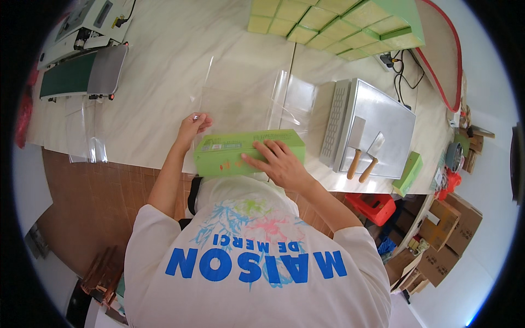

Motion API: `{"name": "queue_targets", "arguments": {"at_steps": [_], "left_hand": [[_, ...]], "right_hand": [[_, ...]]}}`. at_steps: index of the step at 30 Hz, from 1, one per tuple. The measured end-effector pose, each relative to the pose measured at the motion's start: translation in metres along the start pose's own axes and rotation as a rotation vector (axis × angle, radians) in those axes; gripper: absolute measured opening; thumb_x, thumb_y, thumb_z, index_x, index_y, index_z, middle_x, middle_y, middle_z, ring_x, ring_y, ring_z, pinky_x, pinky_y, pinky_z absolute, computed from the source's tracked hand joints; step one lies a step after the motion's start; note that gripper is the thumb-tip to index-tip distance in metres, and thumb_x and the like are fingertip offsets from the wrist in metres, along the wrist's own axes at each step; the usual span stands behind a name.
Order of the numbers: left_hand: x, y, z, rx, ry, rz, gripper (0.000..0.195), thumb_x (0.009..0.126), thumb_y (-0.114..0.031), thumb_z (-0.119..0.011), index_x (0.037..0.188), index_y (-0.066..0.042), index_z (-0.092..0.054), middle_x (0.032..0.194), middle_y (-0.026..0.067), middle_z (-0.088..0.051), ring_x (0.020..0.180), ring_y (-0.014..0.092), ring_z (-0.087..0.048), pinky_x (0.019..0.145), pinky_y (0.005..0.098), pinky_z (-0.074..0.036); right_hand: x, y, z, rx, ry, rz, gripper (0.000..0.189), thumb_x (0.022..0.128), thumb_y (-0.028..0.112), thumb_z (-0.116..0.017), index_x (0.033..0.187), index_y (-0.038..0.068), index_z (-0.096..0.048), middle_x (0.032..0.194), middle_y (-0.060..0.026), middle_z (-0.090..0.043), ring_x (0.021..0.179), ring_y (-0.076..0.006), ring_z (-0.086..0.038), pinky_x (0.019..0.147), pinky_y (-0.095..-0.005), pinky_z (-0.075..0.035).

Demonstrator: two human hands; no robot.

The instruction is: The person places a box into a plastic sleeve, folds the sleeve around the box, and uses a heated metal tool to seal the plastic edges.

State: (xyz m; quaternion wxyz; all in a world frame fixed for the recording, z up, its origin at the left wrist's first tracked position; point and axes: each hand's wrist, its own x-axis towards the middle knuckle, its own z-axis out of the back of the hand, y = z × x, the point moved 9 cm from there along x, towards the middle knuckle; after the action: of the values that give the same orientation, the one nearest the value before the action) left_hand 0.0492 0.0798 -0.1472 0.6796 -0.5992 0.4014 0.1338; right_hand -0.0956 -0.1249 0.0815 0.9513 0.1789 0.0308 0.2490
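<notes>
A long green cardboard box (213,158) with printed writing lies at the table's near edge, against my body. My right hand (279,162) rests on it with spread fingers. My left hand (196,126) is just beyond the box's left end, fingers curled together at the edge of a clear plastic film (242,102); whether it pinches the film cannot be told. The film lies spread on the marble-patterned table beyond the box.
To the right, two wooden-handled scrapers (361,149) lie on a metal-topped appliance (385,123), with another green box (408,174) beside it. Stacked green boxes (328,24) stand at the back. A machine with a green conveyor belt (67,76) and more film (86,131) are left.
</notes>
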Motion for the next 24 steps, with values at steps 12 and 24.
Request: {"name": "queue_targets", "arguments": {"at_steps": [12,24], "left_hand": [[0.022,0.021,0.004,0.057,-0.084,0.081,0.031,0.103,-0.029,-0.051,0.120,-0.005,-0.061,0.109,0.0059,-0.071,0.098,0.013,-0.066,0.084,0.0273,-0.050],[0.040,-0.013,0.012,0.106,-0.115,-0.044,0.027,0.103,-0.026,-0.050,0.111,-0.004,-0.063,0.104,0.0085,-0.072,0.091,0.015,-0.069,0.077,0.0271,-0.051]], "right_hand": [[-0.010,-0.023,-0.042,0.025,-0.003,-0.102,0.069,0.081,0.005,-0.063,0.145,0.019,-0.044,0.131,-0.0130,-0.050,0.114,-0.0305,-0.051,0.102,-0.0431,-0.040],[0.004,-0.023,-0.040,0.041,-0.013,-0.132,0.071,0.079,0.008,-0.064,0.146,0.019,-0.043,0.133,-0.0133,-0.050,0.115,-0.0308,-0.051,0.102,-0.0428,-0.039]]}}
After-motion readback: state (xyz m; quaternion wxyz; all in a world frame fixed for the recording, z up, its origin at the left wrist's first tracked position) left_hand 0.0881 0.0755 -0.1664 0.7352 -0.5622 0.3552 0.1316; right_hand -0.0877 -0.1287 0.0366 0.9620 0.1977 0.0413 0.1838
